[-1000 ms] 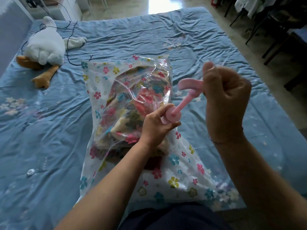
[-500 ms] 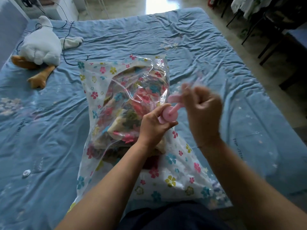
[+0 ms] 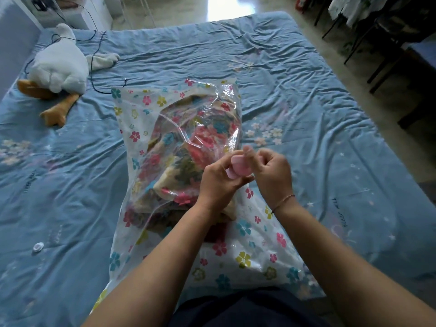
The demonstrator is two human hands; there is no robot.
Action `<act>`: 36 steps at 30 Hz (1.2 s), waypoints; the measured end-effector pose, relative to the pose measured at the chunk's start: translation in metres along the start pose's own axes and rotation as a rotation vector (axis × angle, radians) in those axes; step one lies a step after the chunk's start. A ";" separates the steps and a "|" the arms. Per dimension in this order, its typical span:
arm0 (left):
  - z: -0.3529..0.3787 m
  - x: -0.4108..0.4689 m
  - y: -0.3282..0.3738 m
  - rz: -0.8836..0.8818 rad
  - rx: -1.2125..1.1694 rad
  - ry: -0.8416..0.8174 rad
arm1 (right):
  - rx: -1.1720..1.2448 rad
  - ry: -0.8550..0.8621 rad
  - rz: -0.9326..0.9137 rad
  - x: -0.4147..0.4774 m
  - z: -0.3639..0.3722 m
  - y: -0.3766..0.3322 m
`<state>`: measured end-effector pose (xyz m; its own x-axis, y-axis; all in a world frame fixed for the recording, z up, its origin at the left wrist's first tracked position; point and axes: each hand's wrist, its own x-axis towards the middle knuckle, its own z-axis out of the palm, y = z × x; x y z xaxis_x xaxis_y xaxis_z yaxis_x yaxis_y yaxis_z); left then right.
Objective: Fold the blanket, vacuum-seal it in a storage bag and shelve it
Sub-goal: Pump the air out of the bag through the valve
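A flower-printed storage bag (image 3: 151,107) lies on the blue bed (image 3: 306,114), with the folded floral blanket (image 3: 188,147) showing through its clear plastic. On the bag's right side stands a pink hand pump (image 3: 238,167). My left hand (image 3: 219,182) grips the pump's barrel. My right hand (image 3: 271,171) is closed on the pump's handle, pushed down against the barrel top; the handle itself is hidden by blurred fingers.
A white plush goose (image 3: 59,67) with orange feet lies at the far left, with a black cable (image 3: 94,64) trailing past it. A small white cap (image 3: 37,247) sits on the sheet at the near left. Dark chairs (image 3: 389,38) stand beyond the bed's right edge.
My right hand has pushed the pump handle down from its raised position until it meets the barrel. My left hand has stayed on the barrel.
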<state>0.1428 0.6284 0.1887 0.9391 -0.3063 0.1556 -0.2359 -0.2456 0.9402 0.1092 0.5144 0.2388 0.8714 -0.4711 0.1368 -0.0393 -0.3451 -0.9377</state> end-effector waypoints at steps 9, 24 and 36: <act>-0.002 0.003 -0.002 -0.002 0.020 0.029 | 0.366 0.140 -0.272 0.009 -0.023 -0.064; -0.003 0.000 -0.002 -0.017 0.005 0.023 | 0.179 0.041 -0.180 0.002 -0.006 -0.031; -0.005 0.002 0.003 -0.005 0.008 0.028 | 0.215 0.133 -0.252 0.003 -0.016 -0.051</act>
<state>0.1451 0.6323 0.1929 0.9468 -0.2793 0.1597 -0.2334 -0.2544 0.9385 0.1057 0.5175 0.2922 0.7688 -0.4991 0.3998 0.2850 -0.2923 -0.9129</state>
